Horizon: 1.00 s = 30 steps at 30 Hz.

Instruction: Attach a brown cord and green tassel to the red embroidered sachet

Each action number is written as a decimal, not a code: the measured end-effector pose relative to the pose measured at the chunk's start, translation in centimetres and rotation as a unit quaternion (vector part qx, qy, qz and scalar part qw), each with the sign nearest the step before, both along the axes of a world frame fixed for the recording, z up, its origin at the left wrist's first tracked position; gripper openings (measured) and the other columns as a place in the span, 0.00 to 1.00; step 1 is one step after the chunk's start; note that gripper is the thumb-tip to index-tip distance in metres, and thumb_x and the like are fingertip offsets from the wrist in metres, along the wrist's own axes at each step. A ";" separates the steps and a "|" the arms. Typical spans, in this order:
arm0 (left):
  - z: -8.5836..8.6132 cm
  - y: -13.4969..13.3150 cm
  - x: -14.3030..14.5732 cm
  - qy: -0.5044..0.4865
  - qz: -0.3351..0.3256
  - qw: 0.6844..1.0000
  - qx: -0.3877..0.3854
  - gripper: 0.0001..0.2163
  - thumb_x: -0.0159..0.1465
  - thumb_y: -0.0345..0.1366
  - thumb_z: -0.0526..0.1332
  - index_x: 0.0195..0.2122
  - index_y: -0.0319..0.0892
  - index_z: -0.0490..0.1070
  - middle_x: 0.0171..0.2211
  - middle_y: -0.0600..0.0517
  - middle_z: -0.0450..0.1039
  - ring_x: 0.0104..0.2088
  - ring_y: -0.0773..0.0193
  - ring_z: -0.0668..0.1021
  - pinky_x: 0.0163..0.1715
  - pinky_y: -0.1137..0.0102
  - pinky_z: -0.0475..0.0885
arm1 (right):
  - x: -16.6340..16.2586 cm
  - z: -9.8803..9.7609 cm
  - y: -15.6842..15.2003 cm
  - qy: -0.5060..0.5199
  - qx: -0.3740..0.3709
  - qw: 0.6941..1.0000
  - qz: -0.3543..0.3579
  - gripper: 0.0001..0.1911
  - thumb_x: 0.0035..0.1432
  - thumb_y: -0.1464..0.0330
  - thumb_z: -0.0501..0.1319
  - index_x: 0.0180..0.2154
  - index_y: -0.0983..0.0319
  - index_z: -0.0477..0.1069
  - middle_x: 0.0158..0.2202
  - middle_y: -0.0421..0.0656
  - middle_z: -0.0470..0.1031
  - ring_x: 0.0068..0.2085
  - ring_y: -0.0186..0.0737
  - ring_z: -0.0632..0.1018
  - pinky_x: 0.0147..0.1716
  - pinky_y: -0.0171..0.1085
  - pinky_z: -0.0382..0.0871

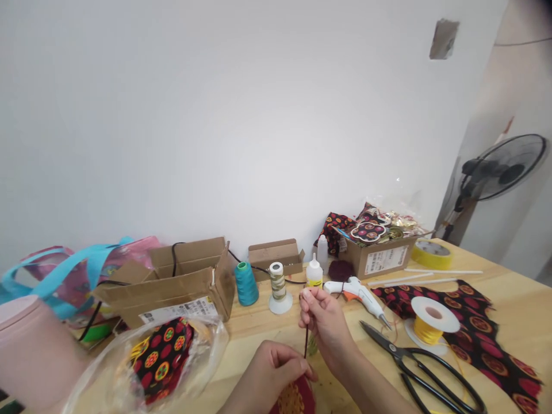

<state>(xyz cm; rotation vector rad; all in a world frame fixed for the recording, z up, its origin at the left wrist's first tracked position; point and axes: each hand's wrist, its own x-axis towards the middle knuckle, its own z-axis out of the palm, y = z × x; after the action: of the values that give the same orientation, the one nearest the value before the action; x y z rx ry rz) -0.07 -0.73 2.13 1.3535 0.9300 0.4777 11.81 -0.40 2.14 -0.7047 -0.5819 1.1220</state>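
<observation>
Low in the middle of the view, my left hand (pixel 276 371) is closed on a round red piece with a yellow patterned centre (pixel 293 399), partly cut off by the frame edge. Just above it, my right hand (pixel 324 317) pinches the top of a thin dark thread (pixel 306 342). The thread runs straight down from those fingers to the piece under my left hand. Both hands hover over the wooden table (pixel 259 325).
Black scissors (pixel 414 362), a yellow ribbon spool (pixel 431 322) on dark patterned fabric (pixel 478 333), and a white glue gun (pixel 357 292) lie right. Behind: a teal thread cone (pixel 246 283), a gold thread spool (pixel 278 284), glue bottles (pixel 314 273), cardboard boxes (pixel 181 282). A plastic bag of fabric (pixel 159 356) lies left.
</observation>
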 end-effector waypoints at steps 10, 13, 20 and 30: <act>-1.2 0.6 -0.5 -0.088 -0.017 0.995 -0.035 0.13 0.45 0.44 0.62 0.16 0.36 0.71 0.15 0.50 0.71 0.15 0.69 0.70 0.18 0.76 0.61 | -0.1 -0.5 0.3 -0.050 -0.031 0.998 0.039 0.14 0.41 0.62 0.64 0.23 0.66 0.64 0.17 0.37 0.67 0.17 0.27 0.67 0.18 0.27 0.61; -1.5 0.5 -1.0 -0.080 -0.034 0.994 -0.064 0.13 0.45 0.43 0.62 0.17 0.36 0.71 0.15 0.49 0.71 0.14 0.71 0.69 0.17 0.77 0.59 | -0.2 -0.6 0.3 -0.042 -0.053 0.997 0.047 0.15 0.40 0.62 0.65 0.23 0.66 0.65 0.17 0.38 0.68 0.18 0.28 0.68 0.21 0.30 0.63; -1.7 0.6 -0.8 -0.237 -0.008 0.970 -0.044 0.17 0.48 0.46 0.59 0.28 0.34 0.72 0.22 0.46 0.72 0.22 0.67 0.71 0.25 0.73 0.63 | -0.7 -0.8 -0.3 -0.210 -0.046 0.972 0.096 0.11 0.45 0.64 0.62 0.21 0.67 0.68 0.16 0.37 0.65 0.17 0.26 0.63 0.17 0.26 0.55; -1.6 0.5 -1.2 -0.140 0.027 0.984 -0.103 0.14 0.46 0.43 0.62 0.23 0.35 0.69 0.18 0.51 0.70 0.12 0.72 0.68 0.12 0.78 0.58 | -0.3 -1.4 0.0 -0.114 -0.056 0.986 0.108 0.12 0.40 0.64 0.65 0.22 0.66 0.69 0.20 0.38 0.66 0.21 0.27 0.65 0.23 0.28 0.61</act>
<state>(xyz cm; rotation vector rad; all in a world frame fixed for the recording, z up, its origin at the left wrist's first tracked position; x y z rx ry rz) -1.24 -0.27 0.49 1.0443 0.7614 0.5810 11.47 -0.36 0.75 -0.8912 -0.8093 1.2922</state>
